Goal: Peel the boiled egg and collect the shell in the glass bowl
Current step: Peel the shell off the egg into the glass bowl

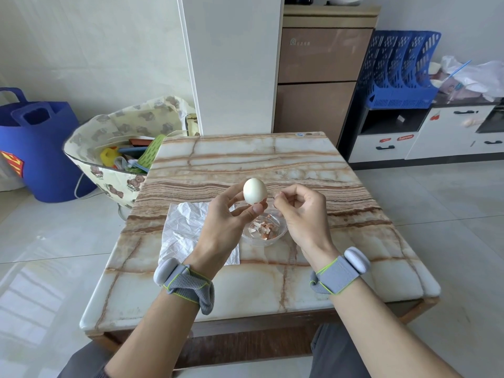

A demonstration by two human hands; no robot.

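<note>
Well, the left hand (225, 216) gripped the peeled egg (255, 190) in its fingertips (256, 209) just above the glass bowl (281, 235) of shell bits (264, 227) on the table (272, 159). The right hand (300, 211) was curled beside it; whether it pinched shell, I couldn't tell.

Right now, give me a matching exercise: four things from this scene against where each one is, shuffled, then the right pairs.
1 egg
2 shell pieces
3 white paper
4 right hand

A in the glass bowl
B flat on the table, left of the bowl
C held up by the left hand
D fingers curled, beside the egg

Pairs: 1-C, 2-A, 3-B, 4-D
</note>
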